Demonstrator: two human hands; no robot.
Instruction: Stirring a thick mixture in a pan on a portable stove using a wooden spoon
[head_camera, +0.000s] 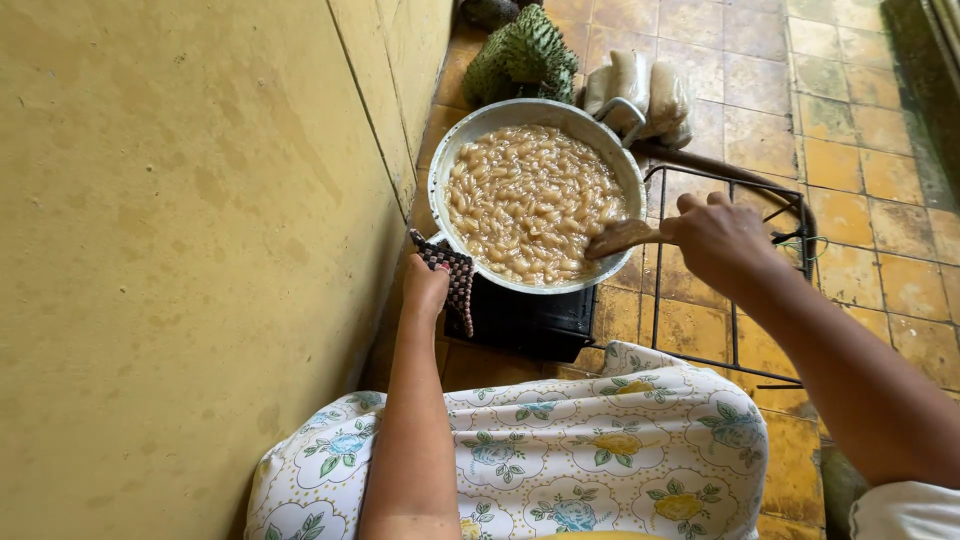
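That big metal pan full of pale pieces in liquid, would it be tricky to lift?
The pan is probably heavy: it is filled nearly to the rim. The liquid would likely slosh if tilted. It may be hot, since the left hand grips it through a checked cloth.

The pan handle (432, 243) lies hidden under the checked cloth (452, 277).

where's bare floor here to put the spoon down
Bare tiles lie right of the wire rack, and more past the white bags. It is crowded between the pan, the wall and the green fruit.
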